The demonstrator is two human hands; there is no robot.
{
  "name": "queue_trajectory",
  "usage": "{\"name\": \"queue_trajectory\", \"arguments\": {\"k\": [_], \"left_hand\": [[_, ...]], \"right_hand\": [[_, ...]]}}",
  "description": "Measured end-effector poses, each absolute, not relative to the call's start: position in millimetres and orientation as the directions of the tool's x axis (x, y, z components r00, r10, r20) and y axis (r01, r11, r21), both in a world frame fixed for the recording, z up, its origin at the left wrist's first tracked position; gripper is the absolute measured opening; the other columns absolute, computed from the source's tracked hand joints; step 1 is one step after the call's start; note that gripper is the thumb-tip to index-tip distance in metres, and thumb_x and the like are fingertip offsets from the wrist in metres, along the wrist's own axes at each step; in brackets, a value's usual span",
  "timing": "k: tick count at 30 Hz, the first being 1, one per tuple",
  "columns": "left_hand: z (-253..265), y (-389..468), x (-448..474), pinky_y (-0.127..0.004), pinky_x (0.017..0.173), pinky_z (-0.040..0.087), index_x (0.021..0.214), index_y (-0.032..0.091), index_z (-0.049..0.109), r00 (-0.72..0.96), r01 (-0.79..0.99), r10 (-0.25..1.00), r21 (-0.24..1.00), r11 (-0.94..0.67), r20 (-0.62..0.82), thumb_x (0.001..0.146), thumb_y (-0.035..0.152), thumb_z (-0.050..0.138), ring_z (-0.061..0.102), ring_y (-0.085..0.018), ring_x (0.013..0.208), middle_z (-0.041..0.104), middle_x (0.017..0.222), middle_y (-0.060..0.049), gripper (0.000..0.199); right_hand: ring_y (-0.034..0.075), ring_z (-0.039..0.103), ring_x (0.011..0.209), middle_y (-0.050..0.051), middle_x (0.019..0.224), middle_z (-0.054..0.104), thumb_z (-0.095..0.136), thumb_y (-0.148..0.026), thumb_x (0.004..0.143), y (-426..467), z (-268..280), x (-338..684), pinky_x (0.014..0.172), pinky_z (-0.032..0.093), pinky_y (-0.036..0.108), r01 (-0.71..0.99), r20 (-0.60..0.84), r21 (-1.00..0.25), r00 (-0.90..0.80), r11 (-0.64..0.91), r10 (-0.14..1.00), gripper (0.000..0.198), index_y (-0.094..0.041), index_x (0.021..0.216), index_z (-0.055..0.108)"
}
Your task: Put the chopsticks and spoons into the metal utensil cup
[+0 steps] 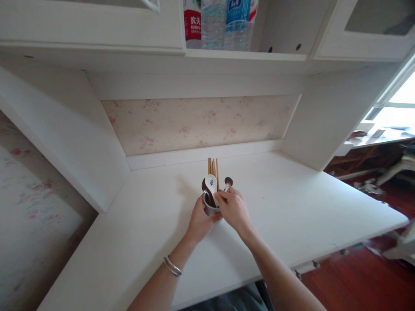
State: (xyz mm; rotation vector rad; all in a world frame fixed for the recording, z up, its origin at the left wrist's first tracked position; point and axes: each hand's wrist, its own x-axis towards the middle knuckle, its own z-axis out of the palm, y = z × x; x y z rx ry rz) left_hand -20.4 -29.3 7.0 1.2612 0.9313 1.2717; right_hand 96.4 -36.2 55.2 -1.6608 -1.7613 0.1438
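Observation:
A silver-grey cup (212, 210) stands on the white desktop with several utensils upright in it. My left hand (198, 222) is wrapped round its left side and front. A white soup spoon (211, 183) with a blue mark leans in the cup, bowl up, and my right hand (234, 210) pinches its handle near the rim. Behind it rise several wooden chopsticks (217, 170) and a dark spoon (204, 185). A metal spoon (228, 181) shows its bowl just above my right hand; its lower handle is hidden, so I cannot tell whether it rests in the cup.
White desktop (155, 207) surrounds the cup, with side panels left and right. Overhead, an open shelf (246, 55) holds several plastic bottles (213, 26). A floral back panel (194, 123) closes the rear. At right, beyond the desk edge, are a window and a red-brown floor (343, 276).

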Motion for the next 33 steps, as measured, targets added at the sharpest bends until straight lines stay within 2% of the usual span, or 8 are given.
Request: {"name": "queue_trajectory", "arguments": {"k": [8,13,17,19,22,25,29,33], "left_hand": [[2.1,-26.5,-23.4,-0.035,0.090,0.048,0.116,0.019,0.053,0.122,-0.097,0.964,0.970,-0.225,0.236,0.057,0.013,0.079,0.060,-0.024,0.103,0.063,0.113,-0.008,0.064],[1.6,-27.2,-23.0,-0.035,0.088,0.049,0.114,0.021,0.054,0.117,-0.143,0.970,0.970,-0.196,0.213,0.057,0.016,0.080,0.061,-0.024,0.101,0.064,0.112,-0.007,0.062],[2.2,-27.6,-23.0,-0.039,0.089,0.048,0.114,0.021,0.055,0.102,-0.133,0.972,0.971,-0.197,0.211,0.059,0.021,0.080,0.061,-0.024,0.101,0.065,0.110,-0.008,0.061],[0.9,-27.2,-22.6,-0.040,0.090,0.047,0.114,0.019,0.055,0.097,-0.117,0.970,0.970,-0.211,0.223,0.058,0.021,0.080,0.061,-0.025,0.100,0.065,0.109,-0.009,0.061],[-2.6,-26.2,-21.7,-0.039,0.085,0.050,0.119,0.019,0.050,0.168,-0.161,0.957,0.964,-0.212,0.239,0.060,0.020,0.078,0.062,-0.024,0.098,0.063,0.112,-0.010,0.064],[-5.7,-25.3,-23.0,-0.039,0.087,0.050,0.125,0.019,0.046,0.241,-0.157,0.928,0.955,-0.250,0.283,0.066,0.019,0.073,0.061,-0.024,0.099,0.060,0.117,-0.010,0.064],[-12.0,-24.3,-29.3,-0.042,0.104,0.036,0.128,0.019,0.047,0.272,0.029,0.888,0.919,-0.394,0.372,0.059,0.017,0.079,0.048,-0.027,0.119,0.052,0.127,-0.011,0.076],[-27.6,-24.3,-33.5,-0.042,0.099,0.041,0.141,0.021,0.031,0.318,0.159,0.922,0.946,-0.281,0.220,0.062,0.026,0.078,0.048,-0.027,0.117,0.041,0.137,-0.015,0.092]], "right_hand": [[0.022,0.053,0.078,0.007,0.075,0.055,0.053,-0.039,0.085,-35.5,49.1,90.9,0.072,0.042,0.033,0.877,0.435,-0.459,0.081,0.144,0.897,0.030,-0.026,0.070,0.075],[0.020,0.054,0.078,0.004,0.077,0.054,0.052,-0.043,0.086,-46.2,46.5,97.6,0.072,0.043,0.033,0.781,0.422,-0.599,0.123,0.174,0.898,0.028,-0.026,0.082,0.074],[0.018,0.055,0.078,0.003,0.085,0.055,0.054,-0.046,0.082,-56.1,35.4,106.3,0.073,0.046,0.033,0.647,0.442,-0.726,0.178,0.233,0.879,0.029,-0.022,0.096,0.065],[0.018,0.056,0.080,0.005,0.096,0.057,0.060,-0.047,0.076,-56.5,25.7,108.7,0.071,0.048,0.034,0.563,0.395,-0.797,0.213,0.218,0.893,0.043,-0.021,0.110,0.057],[0.023,0.056,0.100,0.011,0.123,0.050,0.070,-0.048,0.066,-52.9,10.1,106.2,0.077,0.051,0.036,0.428,0.299,-0.882,0.186,0.197,0.936,0.077,-0.021,0.132,0.039],[0.025,0.053,0.111,0.012,0.131,0.048,0.076,-0.045,0.060,-48.0,1.0,99.7,0.088,0.048,0.038,0.381,0.254,-0.907,0.155,0.180,0.955,0.095,-0.022,0.139,0.028],[0.023,0.060,0.101,0.006,0.112,0.062,0.076,-0.042,0.060,-39.5,5.1,100.7,0.086,0.048,0.037,0.394,0.260,-0.903,0.179,0.173,0.949,0.079,-0.023,0.128,0.041],[0.023,0.062,0.095,0.006,0.106,0.065,0.076,-0.045,0.059,-16.1,14.3,129.2,0.081,0.049,0.036,0.476,0.310,-0.864,0.247,0.164,0.918,0.071,-0.022,0.120,0.048]]}}
